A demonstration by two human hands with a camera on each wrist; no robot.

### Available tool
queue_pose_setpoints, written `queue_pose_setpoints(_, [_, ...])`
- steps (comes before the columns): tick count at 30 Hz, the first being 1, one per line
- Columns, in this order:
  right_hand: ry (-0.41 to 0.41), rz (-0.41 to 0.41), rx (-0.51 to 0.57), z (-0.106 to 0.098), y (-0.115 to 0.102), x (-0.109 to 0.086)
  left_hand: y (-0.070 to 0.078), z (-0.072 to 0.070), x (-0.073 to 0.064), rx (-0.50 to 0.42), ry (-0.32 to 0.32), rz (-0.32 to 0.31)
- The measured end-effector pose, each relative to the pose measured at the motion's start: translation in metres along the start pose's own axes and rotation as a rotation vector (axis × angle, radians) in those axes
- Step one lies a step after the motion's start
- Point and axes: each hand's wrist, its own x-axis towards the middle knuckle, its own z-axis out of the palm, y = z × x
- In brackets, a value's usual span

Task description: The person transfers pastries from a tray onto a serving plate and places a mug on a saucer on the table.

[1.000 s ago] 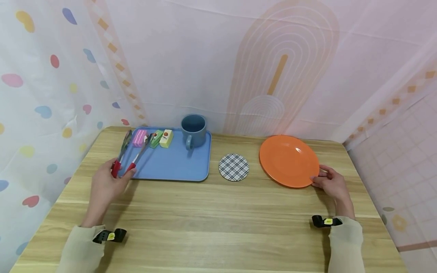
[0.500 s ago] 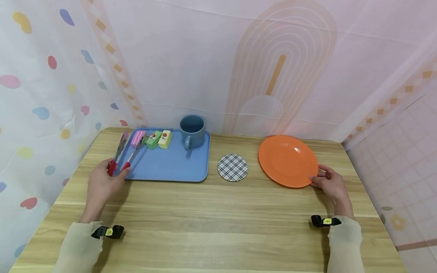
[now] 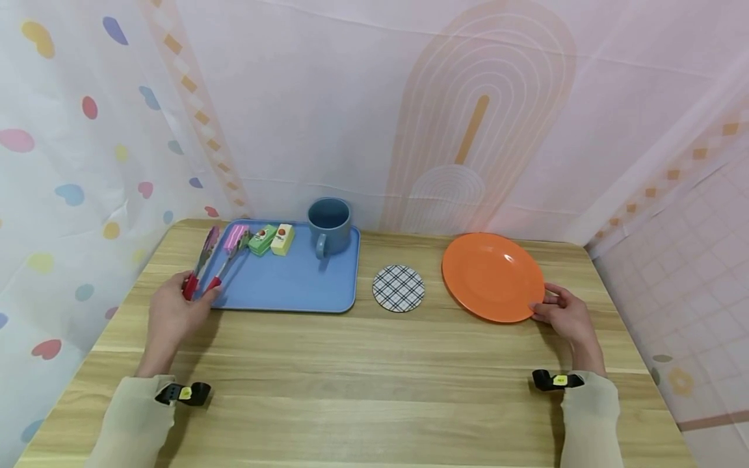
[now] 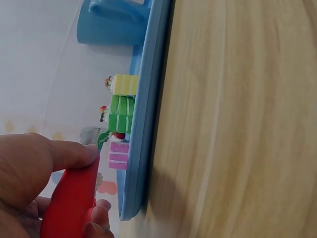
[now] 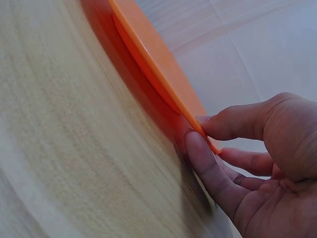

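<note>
My left hand holds a pair of tongs by the red handles, with the metal arms spread wide. The tongs reach over the left end of a blue tray. One tip lies left of a pink toy cake slice, the other overlaps its right side in the head view. Beside it on the tray are a green cake slice and a yellow one. My right hand pinches the rim of an orange plate; in the right wrist view the plate's edge is raised above the wood.
A blue mug stands at the tray's back right corner. Between tray and plate lies a round checked coaster. Patterned cloth hangs along the back and sides of the wooden table.
My left hand has moved slightly left with the tongs, and their right tip has shifted from near the green slice to the pink one. The right hand keeps its hold on the plate.
</note>
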Motion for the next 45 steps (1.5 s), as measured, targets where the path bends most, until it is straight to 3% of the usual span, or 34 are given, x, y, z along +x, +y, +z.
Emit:
queue_pose_setpoints(9, [-0.002, -0.005, -0.009, 0.0004, 0.0008, 0.0014, -0.0007, -0.0011, 0.0013, 0.006, 0.012, 0.011])
queue_pose_setpoints(21, [0.002, 0.002, -0.019, -0.0003, -0.0033, -0.0015, -0.0004, -0.0008, 0.0034, 0.009, -0.036, -0.006])
queue_pose_setpoints(45, [0.002, 0.003, -0.014, 0.0003, -0.0031, -0.0024, 0.0004, 0.0030, 0.0062, 0.042, -0.068, -0.004])
